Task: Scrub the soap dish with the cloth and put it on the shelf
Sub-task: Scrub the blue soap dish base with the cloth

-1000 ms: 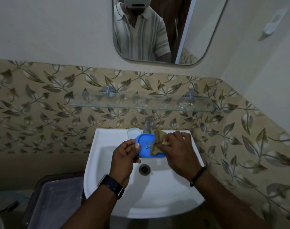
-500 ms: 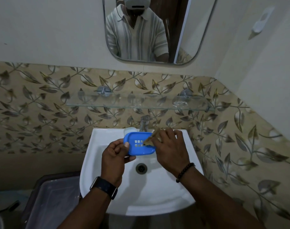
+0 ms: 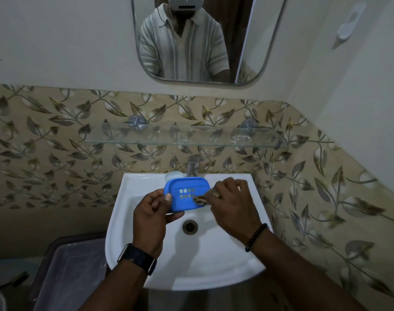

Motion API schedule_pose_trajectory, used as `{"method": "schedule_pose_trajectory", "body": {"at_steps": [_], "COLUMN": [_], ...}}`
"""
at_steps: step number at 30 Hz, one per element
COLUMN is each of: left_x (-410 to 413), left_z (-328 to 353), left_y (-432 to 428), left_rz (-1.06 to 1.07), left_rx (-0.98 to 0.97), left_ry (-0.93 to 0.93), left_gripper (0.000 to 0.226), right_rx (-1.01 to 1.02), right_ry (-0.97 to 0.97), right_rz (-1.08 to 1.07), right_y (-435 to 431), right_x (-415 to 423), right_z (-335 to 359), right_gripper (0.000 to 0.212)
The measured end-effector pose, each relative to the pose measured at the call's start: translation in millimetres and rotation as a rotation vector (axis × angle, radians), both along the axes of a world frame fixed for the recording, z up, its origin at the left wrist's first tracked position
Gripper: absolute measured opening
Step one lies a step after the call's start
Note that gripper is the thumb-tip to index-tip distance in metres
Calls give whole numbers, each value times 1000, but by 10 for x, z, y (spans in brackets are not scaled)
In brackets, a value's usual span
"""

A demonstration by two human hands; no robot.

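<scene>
The left hand (image 3: 155, 217) grips the left end of the blue rectangular plastic soap dish (image 3: 187, 192), thumb on its slotted face, holding it above the white ceramic basin (image 3: 146, 254). The right hand (image 3: 231, 206) pinches a small brownish cloth (image 3: 199, 199) against the dish's right side. The clear glass wall shelf (image 3: 184, 140) sits above the chrome tap (image 3: 192, 166).
</scene>
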State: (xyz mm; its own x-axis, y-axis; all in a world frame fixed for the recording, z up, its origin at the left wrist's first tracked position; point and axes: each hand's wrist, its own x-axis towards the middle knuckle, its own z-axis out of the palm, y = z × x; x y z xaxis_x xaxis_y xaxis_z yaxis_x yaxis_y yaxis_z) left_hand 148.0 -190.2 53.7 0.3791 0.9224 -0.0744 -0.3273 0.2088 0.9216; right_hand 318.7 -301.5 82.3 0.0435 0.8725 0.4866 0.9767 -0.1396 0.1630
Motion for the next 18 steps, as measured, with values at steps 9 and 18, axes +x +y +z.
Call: {"method": "schedule_pose_trajectory", "body": {"at_steps": [9,18], "left_x": [90,21], "left_z": [-52,-69], "left_y": [-84,1], "left_rz": [-5,27], "left_rx": [-67,-119], "left_ry": [22,-3], "left_gripper": [16,14], "right_rx": [-197,559], "right_ry": [606,1838], "right_rz": [-376,-189], "right_y": [273,208], "right_x": [-701,-315], "right_z": [-12,352], "right_gripper": [30,19]}}
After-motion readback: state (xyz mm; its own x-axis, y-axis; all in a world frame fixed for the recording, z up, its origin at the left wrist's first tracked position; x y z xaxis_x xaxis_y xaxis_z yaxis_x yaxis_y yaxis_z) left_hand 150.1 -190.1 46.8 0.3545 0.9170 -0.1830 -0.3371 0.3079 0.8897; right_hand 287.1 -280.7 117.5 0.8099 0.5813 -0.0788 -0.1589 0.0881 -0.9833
